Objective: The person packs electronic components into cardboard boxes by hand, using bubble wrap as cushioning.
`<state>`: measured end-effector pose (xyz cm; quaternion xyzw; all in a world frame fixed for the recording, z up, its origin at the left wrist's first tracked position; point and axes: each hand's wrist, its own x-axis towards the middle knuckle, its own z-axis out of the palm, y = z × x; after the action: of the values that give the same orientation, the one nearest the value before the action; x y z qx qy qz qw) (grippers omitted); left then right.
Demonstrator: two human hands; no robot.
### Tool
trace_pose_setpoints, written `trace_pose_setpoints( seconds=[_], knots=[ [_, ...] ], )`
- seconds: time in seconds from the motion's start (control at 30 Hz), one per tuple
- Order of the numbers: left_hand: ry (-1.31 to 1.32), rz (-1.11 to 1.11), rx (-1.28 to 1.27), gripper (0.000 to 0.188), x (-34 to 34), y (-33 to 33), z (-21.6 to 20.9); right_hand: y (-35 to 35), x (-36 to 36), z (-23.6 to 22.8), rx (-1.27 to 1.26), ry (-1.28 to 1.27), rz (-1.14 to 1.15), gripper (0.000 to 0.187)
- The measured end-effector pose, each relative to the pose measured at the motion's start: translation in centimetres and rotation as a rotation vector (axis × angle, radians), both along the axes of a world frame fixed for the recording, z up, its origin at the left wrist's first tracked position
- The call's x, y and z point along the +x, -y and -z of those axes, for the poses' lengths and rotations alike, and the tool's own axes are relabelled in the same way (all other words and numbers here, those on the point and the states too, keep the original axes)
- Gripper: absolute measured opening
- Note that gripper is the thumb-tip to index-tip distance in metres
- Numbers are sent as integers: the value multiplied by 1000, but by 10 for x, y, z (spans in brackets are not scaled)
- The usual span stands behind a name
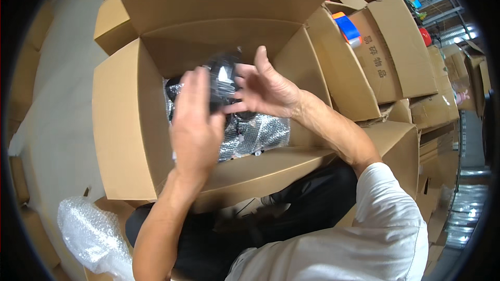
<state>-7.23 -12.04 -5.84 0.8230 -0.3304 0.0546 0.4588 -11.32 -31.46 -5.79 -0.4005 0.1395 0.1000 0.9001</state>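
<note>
A shiny black item [224,77], apparently in clear plastic, is between my hands above the contents of an open cardboard box [208,34]. Motion smears it, so its kind cannot be made out. My left hand [194,109] lies along its near left side, fingers straight and blurred, hiding part of it. From the right, my right hand [265,87] meets it with the fingertips, palm showing and thumb raised away. Beneath them, bubble-wrapped dark items [255,138] cover the bottom of the box.
Crumpled bubble wrap [94,234] lies at the lower left. More open cartons [364,57] crowd the right side, with a blue and orange tape roll [347,28] on one edge. Grey floor [62,125] shows at left. The box's flaps stand outward around its opening.
</note>
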Motion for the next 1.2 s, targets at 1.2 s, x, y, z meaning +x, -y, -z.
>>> trace_pose_setpoints(
  seconds=[1.2],
  knots=[
    [-87,281,406,56,-12,-15,3,111,-79,228,-2046,-595,-203,63]
  ],
)
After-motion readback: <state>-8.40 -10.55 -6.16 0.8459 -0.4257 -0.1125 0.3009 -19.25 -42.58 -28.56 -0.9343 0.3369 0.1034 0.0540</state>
